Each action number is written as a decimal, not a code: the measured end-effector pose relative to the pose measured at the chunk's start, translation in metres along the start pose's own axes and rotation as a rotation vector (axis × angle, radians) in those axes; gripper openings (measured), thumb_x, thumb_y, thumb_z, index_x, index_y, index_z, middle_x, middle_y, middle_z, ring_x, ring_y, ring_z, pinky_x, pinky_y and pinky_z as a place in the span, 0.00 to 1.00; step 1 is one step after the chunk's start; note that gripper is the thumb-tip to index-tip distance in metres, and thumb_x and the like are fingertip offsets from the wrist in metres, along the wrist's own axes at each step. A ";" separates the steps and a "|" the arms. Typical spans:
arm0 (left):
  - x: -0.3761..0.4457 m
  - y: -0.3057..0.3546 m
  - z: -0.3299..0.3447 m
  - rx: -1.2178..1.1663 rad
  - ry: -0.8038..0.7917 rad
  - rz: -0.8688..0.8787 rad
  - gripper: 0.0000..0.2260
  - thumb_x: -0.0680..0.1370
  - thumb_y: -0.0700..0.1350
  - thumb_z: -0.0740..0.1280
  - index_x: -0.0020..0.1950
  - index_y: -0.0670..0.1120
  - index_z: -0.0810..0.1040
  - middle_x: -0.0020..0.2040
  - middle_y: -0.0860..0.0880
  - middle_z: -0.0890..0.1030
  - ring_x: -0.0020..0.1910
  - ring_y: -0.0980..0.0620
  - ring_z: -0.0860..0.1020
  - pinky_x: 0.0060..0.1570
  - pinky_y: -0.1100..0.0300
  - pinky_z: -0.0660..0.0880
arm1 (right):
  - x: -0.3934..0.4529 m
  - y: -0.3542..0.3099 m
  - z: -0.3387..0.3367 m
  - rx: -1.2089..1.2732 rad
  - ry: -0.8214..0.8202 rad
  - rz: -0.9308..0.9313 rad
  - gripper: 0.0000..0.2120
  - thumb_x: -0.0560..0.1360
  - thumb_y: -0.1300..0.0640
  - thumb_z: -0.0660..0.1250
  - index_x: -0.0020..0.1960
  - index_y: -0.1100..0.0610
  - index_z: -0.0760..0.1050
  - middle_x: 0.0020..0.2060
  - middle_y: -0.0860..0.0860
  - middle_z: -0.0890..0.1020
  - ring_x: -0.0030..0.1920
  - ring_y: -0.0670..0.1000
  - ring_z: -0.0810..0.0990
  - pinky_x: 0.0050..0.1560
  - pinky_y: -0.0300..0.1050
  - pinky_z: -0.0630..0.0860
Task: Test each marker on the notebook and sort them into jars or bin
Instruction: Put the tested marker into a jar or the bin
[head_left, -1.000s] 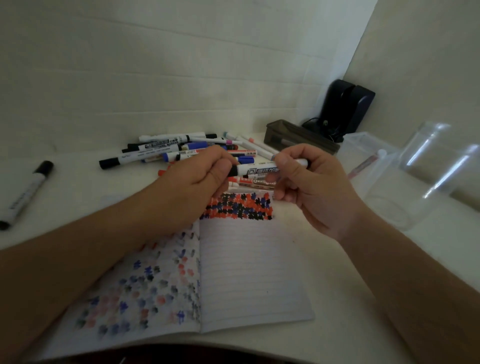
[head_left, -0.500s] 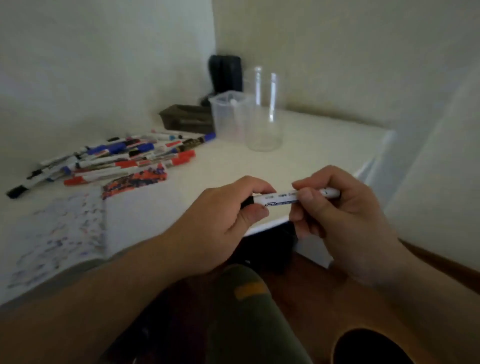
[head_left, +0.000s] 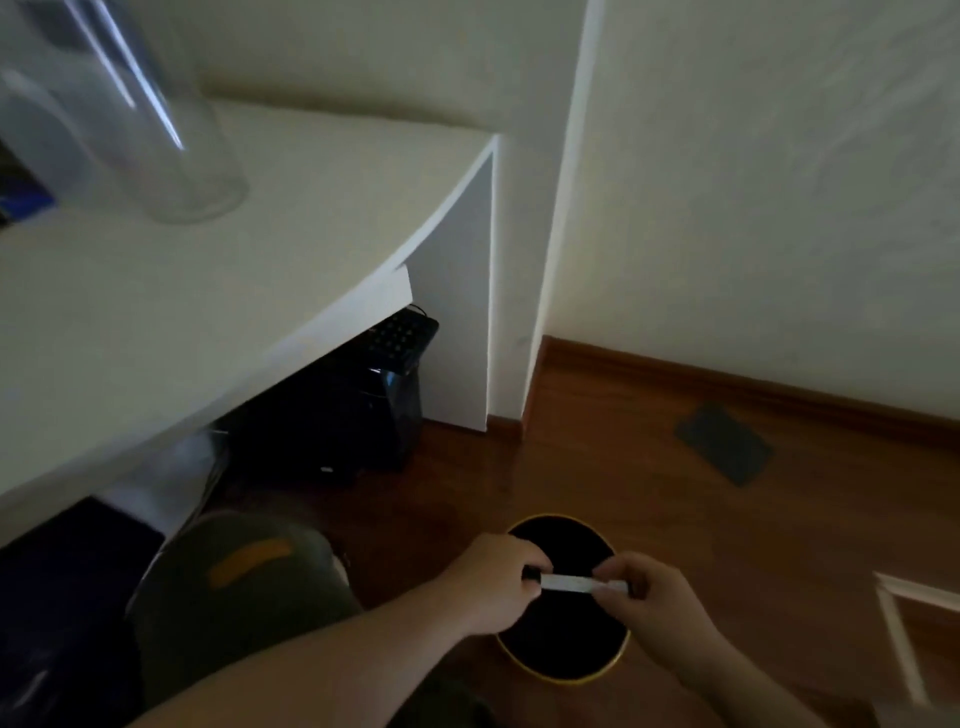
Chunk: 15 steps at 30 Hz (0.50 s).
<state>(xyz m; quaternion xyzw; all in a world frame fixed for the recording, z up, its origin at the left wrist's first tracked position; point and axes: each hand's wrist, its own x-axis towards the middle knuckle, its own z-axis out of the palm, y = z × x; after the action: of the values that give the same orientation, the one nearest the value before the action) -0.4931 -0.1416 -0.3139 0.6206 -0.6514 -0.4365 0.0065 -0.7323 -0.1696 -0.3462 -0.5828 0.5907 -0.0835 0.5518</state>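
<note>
Left hand (head_left: 496, 582): forearm enters from the lower left, fingers curled, thumb and fingertips pinching the dark-capped left end of the marker (head_left: 569, 583). Right hand (head_left: 641, 592): forearm enters from the lower right, fingers curled, pinching the marker's right end. Both hands are held above the mouth of the bin (head_left: 563, 652).

Surroundings, left to right: a clear jar (head_left: 156, 130) stands on the white desk (head_left: 234, 291) at upper left, blurred. Under the desk sits a dark box-shaped unit (head_left: 358, 415); its nature cannot be determined. A knee in olive cloth (head_left: 234, 587) occupies the lower left, just beside the left forearm. The bin, round, dark inside with a yellow rim, stands on the wooden floor (head_left: 675, 467). A dark flat rectangle (head_left: 724, 449) lies on the floor near the wall, well apart from the bin. Both hands cover parts of the bin's opening.

Marker: white barrel, long axis roughly horizontal, running left to right across the bin's opening, dark cap end pointing left.
</note>
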 end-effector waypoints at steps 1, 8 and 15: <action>0.002 0.001 -0.001 0.006 0.035 -0.010 0.17 0.84 0.48 0.64 0.73 0.55 0.75 0.70 0.51 0.76 0.62 0.50 0.77 0.60 0.54 0.77 | 0.003 -0.002 -0.002 -0.033 0.012 0.002 0.09 0.78 0.52 0.75 0.57 0.47 0.81 0.51 0.46 0.84 0.48 0.47 0.83 0.54 0.52 0.81; -0.099 0.035 -0.129 0.045 0.426 0.227 0.16 0.83 0.52 0.65 0.71 0.60 0.74 0.67 0.62 0.73 0.65 0.64 0.70 0.63 0.67 0.67 | 0.008 -0.133 -0.001 -0.255 0.250 -0.455 0.16 0.78 0.53 0.74 0.61 0.38 0.76 0.56 0.32 0.77 0.60 0.40 0.79 0.57 0.37 0.76; -0.305 -0.021 -0.268 0.171 1.025 0.059 0.09 0.81 0.51 0.68 0.59 0.61 0.81 0.49 0.62 0.80 0.51 0.63 0.77 0.43 0.71 0.71 | -0.061 -0.378 0.092 -0.166 0.097 -1.294 0.13 0.75 0.52 0.69 0.59 0.42 0.78 0.49 0.37 0.78 0.42 0.49 0.80 0.38 0.34 0.75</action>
<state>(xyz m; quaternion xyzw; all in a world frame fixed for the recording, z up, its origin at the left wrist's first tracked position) -0.2588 -0.0403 0.0023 0.7343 -0.6152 -0.0216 0.2860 -0.4553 -0.1876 -0.0665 -0.8567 0.1495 -0.3791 0.3162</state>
